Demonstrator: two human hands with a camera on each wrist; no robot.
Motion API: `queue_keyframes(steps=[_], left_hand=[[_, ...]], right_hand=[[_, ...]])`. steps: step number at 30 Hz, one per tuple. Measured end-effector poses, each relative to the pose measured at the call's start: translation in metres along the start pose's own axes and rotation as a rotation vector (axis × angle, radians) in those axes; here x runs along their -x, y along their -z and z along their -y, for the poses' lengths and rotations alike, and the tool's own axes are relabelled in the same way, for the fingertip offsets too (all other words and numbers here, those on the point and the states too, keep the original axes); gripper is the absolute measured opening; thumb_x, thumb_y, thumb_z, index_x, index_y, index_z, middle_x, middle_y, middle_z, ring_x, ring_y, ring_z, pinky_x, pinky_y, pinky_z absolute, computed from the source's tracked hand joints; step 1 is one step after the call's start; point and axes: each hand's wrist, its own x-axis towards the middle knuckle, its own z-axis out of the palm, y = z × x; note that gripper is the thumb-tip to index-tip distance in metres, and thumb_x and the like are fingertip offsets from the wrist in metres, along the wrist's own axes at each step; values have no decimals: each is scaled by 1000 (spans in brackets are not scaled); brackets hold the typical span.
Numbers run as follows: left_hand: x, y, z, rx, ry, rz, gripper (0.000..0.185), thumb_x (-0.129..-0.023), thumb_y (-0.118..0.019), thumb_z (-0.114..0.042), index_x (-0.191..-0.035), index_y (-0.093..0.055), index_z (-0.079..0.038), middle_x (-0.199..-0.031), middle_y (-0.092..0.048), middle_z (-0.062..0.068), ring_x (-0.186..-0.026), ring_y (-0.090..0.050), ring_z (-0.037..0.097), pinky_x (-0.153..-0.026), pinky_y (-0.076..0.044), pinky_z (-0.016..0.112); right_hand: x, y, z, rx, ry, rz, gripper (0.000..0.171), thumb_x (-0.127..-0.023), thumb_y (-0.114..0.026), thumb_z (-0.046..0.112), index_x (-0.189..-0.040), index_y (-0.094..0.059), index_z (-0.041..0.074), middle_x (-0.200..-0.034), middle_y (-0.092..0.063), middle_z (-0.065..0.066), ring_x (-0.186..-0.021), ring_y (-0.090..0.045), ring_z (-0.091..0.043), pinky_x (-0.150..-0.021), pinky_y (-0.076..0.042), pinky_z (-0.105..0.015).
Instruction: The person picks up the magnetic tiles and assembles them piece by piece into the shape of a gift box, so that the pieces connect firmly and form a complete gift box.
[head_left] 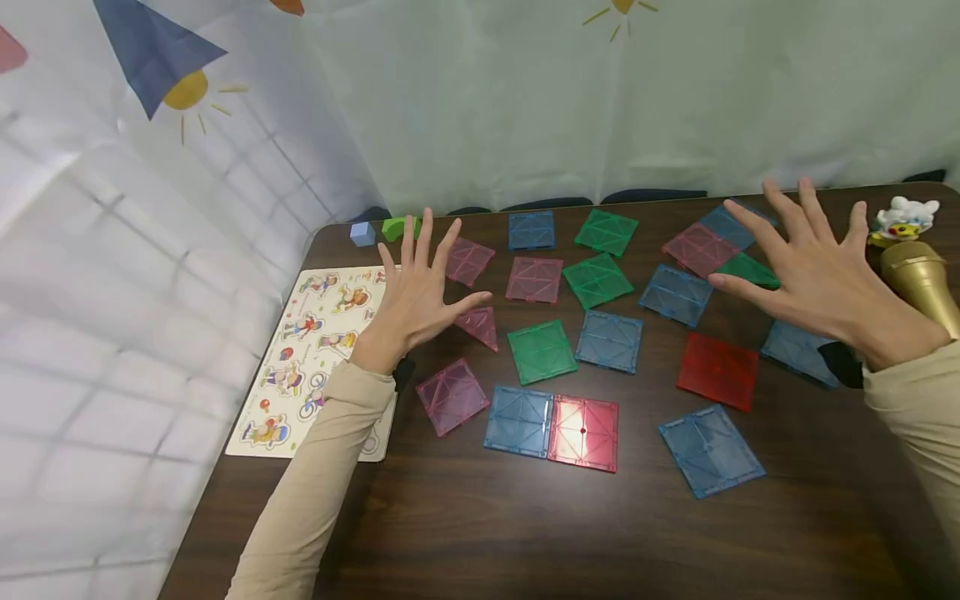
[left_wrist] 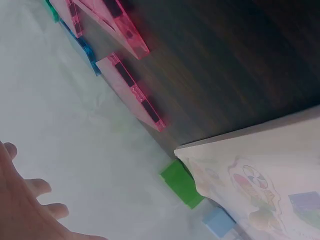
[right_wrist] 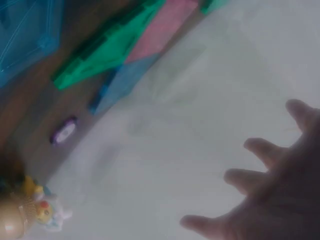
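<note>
Both hands hover with fingers spread wide, holding nothing: the left hand [head_left: 415,292] above a pink triangle tile [head_left: 478,325], the right hand [head_left: 817,275] near a green tile [head_left: 746,270], amid coloured tiles scattered across the dark tabletop [head_left: 525,533].

We wear a long-sleeved beige top, its soft, plain sleeves reaching to both wrists. A small black device sits at each wrist, just past the cuff. Our left hand [head_left: 416,296] and right hand [head_left: 821,279] are bare, with no rings or gloves on the fingers [head_left: 408,246].
</note>
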Motion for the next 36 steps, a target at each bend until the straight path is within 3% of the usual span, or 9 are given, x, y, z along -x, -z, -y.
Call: queue_keyframes(steps=[5, 10, 14, 17, 19, 22, 26, 32, 36], left_hand=[[1, 1, -7, 27, -45, -3, 107, -91, -48, -84, -170, -2, -28, -175, 12, 11, -160, 13, 35, -117, 2, 77], [7, 3, -30, 121, -180, -13, 95, -99, -63, -57, -169, -14, -16, -173, -9, 20, -159, -13, 38, -123, -22, 63], [18, -1, -59, 193, -335, 23, 75, -103, -67, -41, -162, -36, -5, -161, -37, 22, -143, -45, 36, -105, -50, 53], [25, -8, -77, 202, -445, 92, 64, -104, -68, -34, -154, -47, -1, -152, -47, 19, -132, -55, 31, -97, -56, 45], [28, -14, -86, 179, -478, 150, 62, -103, -69, -33, -152, -50, 0, -150, -48, 18, -132, -56, 29, -100, -55, 42], [30, -24, -93, 128, -478, 243, 63, -103, -69, -35, -152, -50, 1, -153, -46, 18, -134, -54, 28, -107, -51, 41], [32, -31, -96, 55, -438, 333, 67, -103, -68, -41, -153, -49, -1, -157, -44, 17, -140, -49, 28, -111, -47, 41], [29, -32, -99, 16, -440, 374, 65, -104, -67, -37, -154, -49, 0, -160, -42, 18, -144, -45, 29, -111, -47, 41], [24, -31, -98, 52, -457, 397, 62, -104, -67, -31, -154, -48, 1, -162, -40, 18, -147, -43, 29, -112, -46, 40]], right_hand=[[4, 2, 5, 33, 32, 7, 92, -101, -52, 67, -170, -9, 25, -174, 5, -21, -156, 19, -44, -106, 17, -83], [10, -2, 25, 41, 167, 5, 86, -97, -69, 54, -166, -30, 20, -173, -12, -22, -159, 7, -45, -111, 11, -82], [13, -13, 50, 0, 348, 33, 69, -91, -82, 34, -151, -55, 11, -162, -38, -24, -152, -29, -47, -116, -16, -77], [16, -28, 69, -36, 483, 114, 60, -92, -83, 27, -144, -62, 7, -153, -51, -22, -137, -52, -45, -107, -42, -67], [17, -39, 79, -41, 533, 177, 58, -94, -80, 29, -144, -61, 6, -151, -52, -22, -132, -57, -44, -100, -50, -63], [17, -52, 91, -14, 562, 206, 57, -95, -79, 28, -145, -61, 4, -151, -52, -24, -131, -58, -43, -99, -52, -60], [14, -62, 100, 46, 576, 175, 55, -95, -80, 24, -142, -63, 2, -148, -55, -28, -133, -57, -44, -103, -50, -60], [9, -70, 104, 81, 564, 181, 51, -94, -80, 17, -140, -66, 4, -145, -58, -27, -133, -57, -44, -99, -53, -59], [7, -73, 104, 23, 573, 201, 49, -92, -81, 10, -139, -67, 5, -145, -59, -23, -134, -56, -44, -90, -58, -55]])
